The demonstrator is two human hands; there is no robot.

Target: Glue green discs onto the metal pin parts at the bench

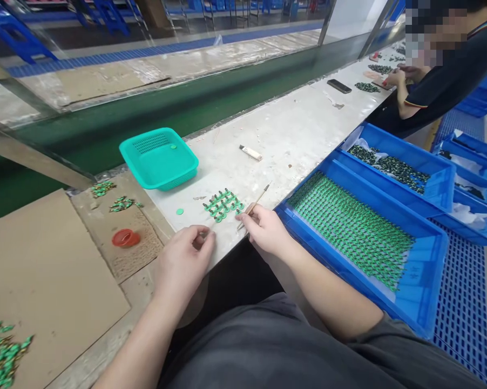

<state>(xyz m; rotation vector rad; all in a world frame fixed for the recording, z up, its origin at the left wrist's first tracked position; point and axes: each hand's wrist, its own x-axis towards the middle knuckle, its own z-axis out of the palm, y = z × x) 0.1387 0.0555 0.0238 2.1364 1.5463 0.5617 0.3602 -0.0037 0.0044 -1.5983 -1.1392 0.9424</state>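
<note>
My right hand (265, 229) grips a thin paintbrush (258, 199), its dark tip pointing up and away. To its left, my left hand (184, 256) is closed at the table's front edge, thumb and fingertips together; what they pinch, if anything, is hidden. Just beyond both hands, small green pieces with dark upright stems (223, 204) stand in rows on the white tabletop (243, 175). A loose green disc (180, 212) lies left of the rows. Behind them sits a turquoise plastic basket (158, 162) with a few green bits inside.
Blue crates at right hold rows of green pieces (349, 232) and dark pieces (393, 167). A small tube (250, 153) and a phone (339, 86) lie on the table. Cardboard (45, 259), a red cup (126, 238) and green piles are at left. A co-worker (450, 81) sits far right.
</note>
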